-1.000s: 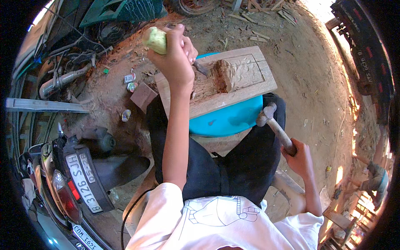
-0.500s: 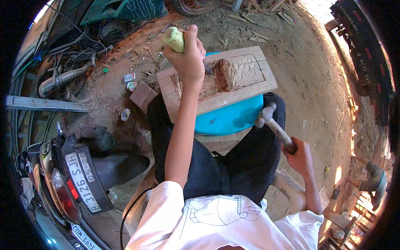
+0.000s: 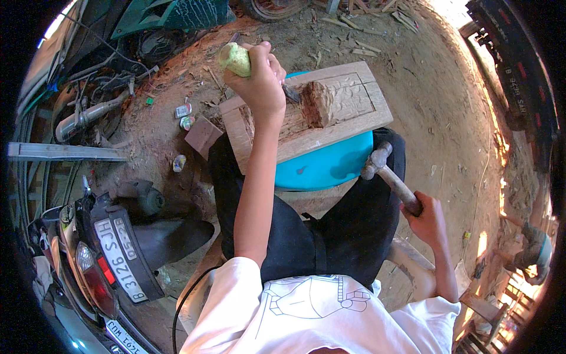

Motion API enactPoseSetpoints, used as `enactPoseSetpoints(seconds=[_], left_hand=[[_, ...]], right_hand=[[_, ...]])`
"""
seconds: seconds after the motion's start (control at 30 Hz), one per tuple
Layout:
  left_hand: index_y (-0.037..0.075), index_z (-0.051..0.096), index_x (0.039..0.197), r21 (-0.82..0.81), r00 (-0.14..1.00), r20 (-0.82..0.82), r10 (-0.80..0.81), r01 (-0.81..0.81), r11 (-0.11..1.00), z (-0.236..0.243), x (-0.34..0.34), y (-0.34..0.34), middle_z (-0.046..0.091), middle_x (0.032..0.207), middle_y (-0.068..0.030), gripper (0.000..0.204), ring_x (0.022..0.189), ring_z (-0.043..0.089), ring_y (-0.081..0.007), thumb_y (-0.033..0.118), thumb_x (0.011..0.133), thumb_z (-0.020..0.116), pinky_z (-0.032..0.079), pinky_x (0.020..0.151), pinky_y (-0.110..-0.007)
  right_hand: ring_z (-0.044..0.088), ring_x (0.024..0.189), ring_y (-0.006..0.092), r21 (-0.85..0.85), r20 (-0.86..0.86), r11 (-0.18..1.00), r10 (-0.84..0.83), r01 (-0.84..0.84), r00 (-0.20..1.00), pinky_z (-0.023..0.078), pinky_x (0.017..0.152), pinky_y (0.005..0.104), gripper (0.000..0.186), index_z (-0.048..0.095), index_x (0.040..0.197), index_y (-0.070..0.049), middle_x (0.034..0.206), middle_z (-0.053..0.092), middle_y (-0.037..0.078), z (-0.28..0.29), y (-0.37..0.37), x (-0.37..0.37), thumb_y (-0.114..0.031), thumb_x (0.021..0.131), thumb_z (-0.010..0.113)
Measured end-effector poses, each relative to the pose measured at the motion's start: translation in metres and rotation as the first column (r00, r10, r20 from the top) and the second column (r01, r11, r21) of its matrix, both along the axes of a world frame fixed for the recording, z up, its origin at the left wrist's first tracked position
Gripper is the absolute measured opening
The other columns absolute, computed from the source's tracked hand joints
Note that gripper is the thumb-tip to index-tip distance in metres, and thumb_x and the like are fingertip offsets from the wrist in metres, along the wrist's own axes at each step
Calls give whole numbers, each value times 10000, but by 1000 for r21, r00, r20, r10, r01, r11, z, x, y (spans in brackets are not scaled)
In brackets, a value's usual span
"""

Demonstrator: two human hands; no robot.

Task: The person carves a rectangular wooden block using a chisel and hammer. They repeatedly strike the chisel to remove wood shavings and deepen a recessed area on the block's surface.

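My left hand (image 3: 260, 82) grips a chisel with a pale green handle (image 3: 235, 58); its dark blade (image 3: 290, 93) points down at the wooden panel (image 3: 348, 112). The panel has a carved rectangular frame and a rough reddish gouged patch (image 3: 315, 103) near its middle. It rests across a turquoise plastic stool (image 3: 324, 168) between my knees. My right hand (image 3: 425, 218) holds a hammer (image 3: 386, 174) by its wooden handle, low beside my right thigh, with the metal head close to the panel's near edge.
The rear of a motorbike (image 3: 106, 253) with a plate and tail light stands at lower left. A brown block (image 3: 203, 134) and small cans (image 3: 184, 111) lie on the dirt. Wood chips cover the ground; a metal bar (image 3: 65, 152) runs at left.
My left hand with the chisel has moved right, bringing the blade over the gouged patch. The hammer hand has stayed low at the right.
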State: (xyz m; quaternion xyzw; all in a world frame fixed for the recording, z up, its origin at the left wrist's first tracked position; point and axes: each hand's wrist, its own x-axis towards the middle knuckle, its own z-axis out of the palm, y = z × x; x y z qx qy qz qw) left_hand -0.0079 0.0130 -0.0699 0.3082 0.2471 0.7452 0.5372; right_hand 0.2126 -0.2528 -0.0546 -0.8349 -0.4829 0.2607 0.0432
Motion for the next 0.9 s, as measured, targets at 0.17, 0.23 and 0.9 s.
enactPoseSetpoints(seconds=[0.17, 0.23, 0.9], left_hand=[[101, 368, 602, -176, 978, -74, -193, 178, 968, 0, -10, 4, 363, 436, 7, 249, 336, 332, -79, 93, 774, 548, 264, 331, -247], [101, 369, 602, -185, 963, 4, -270, 266, 946, -1, -14, 5, 362, 435, 5, 247, 337, 333, -81, 103, 771, 549, 265, 331, -249], [120, 466, 700, -1, 984, -156, -83, 84, 996, 37, -5, -28, 416, 511, 48, 191, 393, 371, -36, 96, 791, 633, 270, 354, -199]], right_hand=[[584, 648, 398, -7, 10, 1000, 16, -16, 1000, 434, 564, 417, 235, 576, 756, 11, 659, 581, 223, 1, 0, 1, -199, 741, 679], [585, 652, 400, -8, 12, 1000, 9, -9, 1000, 433, 565, 420, 227, 577, 760, 10, 664, 581, 224, 0, 0, 1, -192, 739, 678], [552, 542, 238, -26, -179, 998, -53, 49, 982, 436, 535, 363, 280, 620, 781, 9, 614, 594, 133, -16, -7, 7, -262, 755, 689]])
